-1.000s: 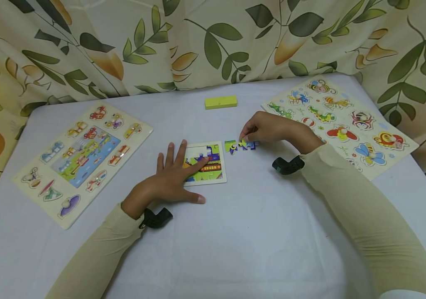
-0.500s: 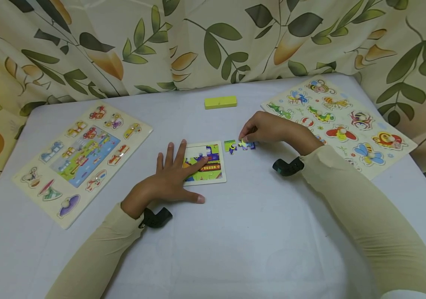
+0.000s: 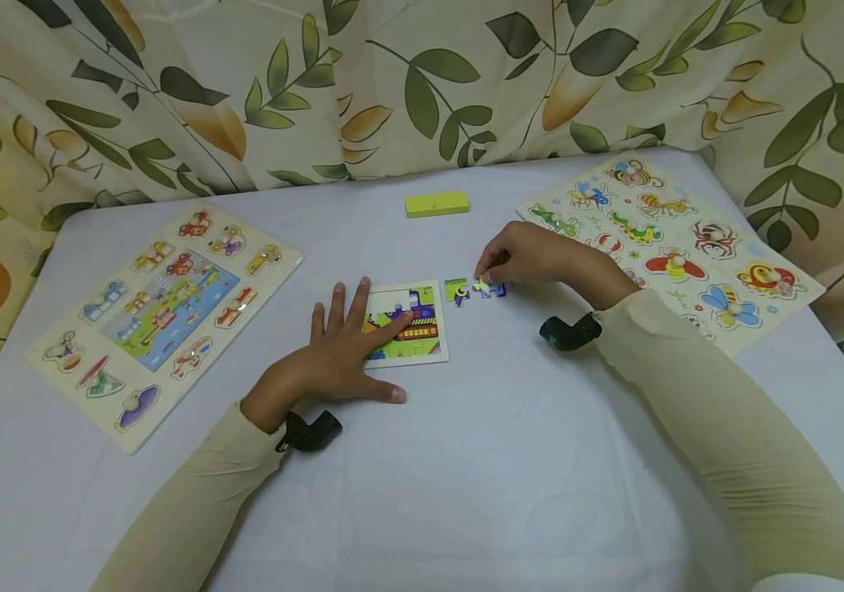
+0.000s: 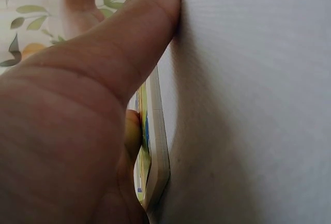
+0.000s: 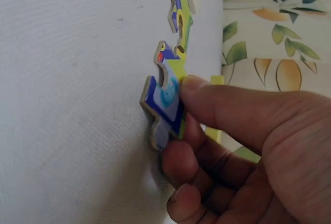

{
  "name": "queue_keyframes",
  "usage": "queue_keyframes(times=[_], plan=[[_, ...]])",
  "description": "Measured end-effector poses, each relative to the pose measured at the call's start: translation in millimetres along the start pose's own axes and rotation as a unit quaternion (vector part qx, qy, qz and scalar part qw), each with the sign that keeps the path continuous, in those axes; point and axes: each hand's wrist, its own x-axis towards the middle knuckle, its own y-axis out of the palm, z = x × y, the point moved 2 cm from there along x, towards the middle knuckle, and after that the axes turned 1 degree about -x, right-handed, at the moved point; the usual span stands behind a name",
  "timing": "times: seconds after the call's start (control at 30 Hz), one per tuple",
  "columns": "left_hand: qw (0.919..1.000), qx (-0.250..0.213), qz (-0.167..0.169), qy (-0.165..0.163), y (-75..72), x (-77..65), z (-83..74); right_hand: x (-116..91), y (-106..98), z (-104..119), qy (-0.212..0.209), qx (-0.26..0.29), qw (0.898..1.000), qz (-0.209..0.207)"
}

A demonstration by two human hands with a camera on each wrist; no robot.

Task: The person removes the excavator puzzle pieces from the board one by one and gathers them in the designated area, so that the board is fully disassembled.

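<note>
My left hand (image 3: 336, 353) lies with fingers spread over the left part of a small jigsaw tray (image 3: 446, 333), its index finger across the picture of a purple and orange vehicle. The thumb (image 4: 145, 38) rests beyond the tray's near edge, in front of its pale side in the left wrist view. To the right of the tray, my right hand (image 3: 529, 253) pinches a blue and yellow jigsaw piece (image 5: 168, 97) by its far edge, thumb on top. A second, green and purple jigsaw piece (image 3: 456, 290) lies between that piece and the tray.
A vehicle peg puzzle board (image 3: 118, 411) lies at the left. An insect peg puzzle board (image 3: 733, 341) is at the right, partly under the right forearm. A lime-yellow block (image 3: 438, 204) sits at the back, before a leaf-patterned curtain (image 3: 407, 148).
Both hands stay almost in place. The piece in my right hand has shifted slightly and its surface now catches more light.
</note>
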Motion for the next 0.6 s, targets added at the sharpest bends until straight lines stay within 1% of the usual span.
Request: queue_keyframes(times=[0.07,0.27,0.43,0.6], plan=[[1.0000,-0.001,0.000,0.001,-0.2,-0.6,-0.4,-0.4,-0.3,-0.2,0.001,-0.002,1.000,-0.004],[1.0000,-0.001,0.004,-0.003,-0.8,-1.4,-0.7,0.6,0.9,-0.7,-0.023,0.001,1.000,-0.008],[1.0000,-0.003,0.004,0.000,-0.6,-0.7,-1.0,0.2,2.6,-0.9,-0.011,0.010,1.000,-0.012],[1.0000,-0.003,0.004,-0.002,-1.0,-0.3,-0.6,0.7,4.4,-2.3,-0.012,0.009,1.000,-0.025]])
